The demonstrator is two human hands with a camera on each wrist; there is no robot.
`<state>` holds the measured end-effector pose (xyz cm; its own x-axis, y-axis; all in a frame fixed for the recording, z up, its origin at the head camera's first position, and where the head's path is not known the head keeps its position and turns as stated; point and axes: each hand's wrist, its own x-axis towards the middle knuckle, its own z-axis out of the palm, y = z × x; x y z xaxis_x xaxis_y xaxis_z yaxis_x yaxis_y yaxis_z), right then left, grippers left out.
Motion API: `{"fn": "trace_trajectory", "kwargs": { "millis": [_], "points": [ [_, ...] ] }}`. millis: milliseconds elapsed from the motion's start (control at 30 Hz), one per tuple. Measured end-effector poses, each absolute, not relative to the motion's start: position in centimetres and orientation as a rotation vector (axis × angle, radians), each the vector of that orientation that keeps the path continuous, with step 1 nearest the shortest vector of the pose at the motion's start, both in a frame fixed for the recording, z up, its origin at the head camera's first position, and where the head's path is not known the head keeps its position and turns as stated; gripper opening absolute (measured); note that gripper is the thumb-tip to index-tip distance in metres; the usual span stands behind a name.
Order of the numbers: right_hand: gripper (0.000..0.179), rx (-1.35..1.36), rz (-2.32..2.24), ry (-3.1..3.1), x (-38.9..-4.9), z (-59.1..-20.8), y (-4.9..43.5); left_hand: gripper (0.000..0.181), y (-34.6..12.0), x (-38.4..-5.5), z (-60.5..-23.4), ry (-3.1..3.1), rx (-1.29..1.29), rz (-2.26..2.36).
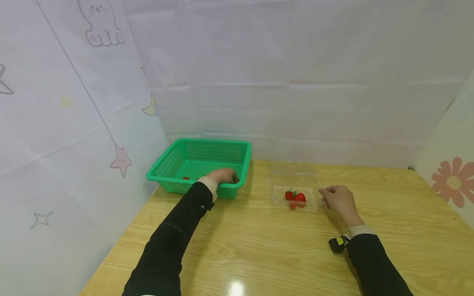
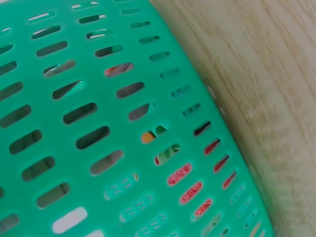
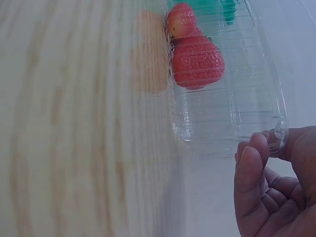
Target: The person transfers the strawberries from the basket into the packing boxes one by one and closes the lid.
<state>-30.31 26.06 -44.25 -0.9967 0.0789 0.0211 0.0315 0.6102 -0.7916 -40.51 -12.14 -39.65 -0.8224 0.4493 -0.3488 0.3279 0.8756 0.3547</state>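
Observation:
My left hand (image 1: 223, 176) reaches over the near rim of a green plastic basket (image 1: 242, 164), fingers bent down inside its right corner. A bit of red shows at its fingertips; whether they grip it is hidden. Through the basket's slots, the left wrist view shows a strawberry (image 2: 185, 183) with some green above it. With thumb and fingers, my right hand (image 1: 338, 200) pinches the right edge of a clear plastic box (image 3: 247, 111). Inside the box lie a few red strawberries (image 1: 300, 197), two of them showing in the right wrist view.
Another red piece (image 1: 186, 178) lies in the basket's near left part. The box's clear lid (image 1: 290, 167) stands raised at the back. Both containers rest on a wooden table (image 1: 259, 246), with white sheet walls (image 1: 296, 123) behind and at the sides.

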Motion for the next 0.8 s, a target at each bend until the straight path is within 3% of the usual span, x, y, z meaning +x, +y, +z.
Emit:
{"fn": "trace_trajectory", "kwargs": {
  "millis": [500, 800],
  "points": [
    [0.043, -0.110, 1.369, -2.781, -30.35, -44.17, 25.95, 0.035, -12.30, -40.89, -40.00, 2.566, 0.573, 0.358],
    [0.043, -0.112, 1.359, -2.789, -30.24, -44.07, 25.91, 0.026, -11.87, -40.58, -39.69, 2.749, 0.623, 0.335]
  ]
}}
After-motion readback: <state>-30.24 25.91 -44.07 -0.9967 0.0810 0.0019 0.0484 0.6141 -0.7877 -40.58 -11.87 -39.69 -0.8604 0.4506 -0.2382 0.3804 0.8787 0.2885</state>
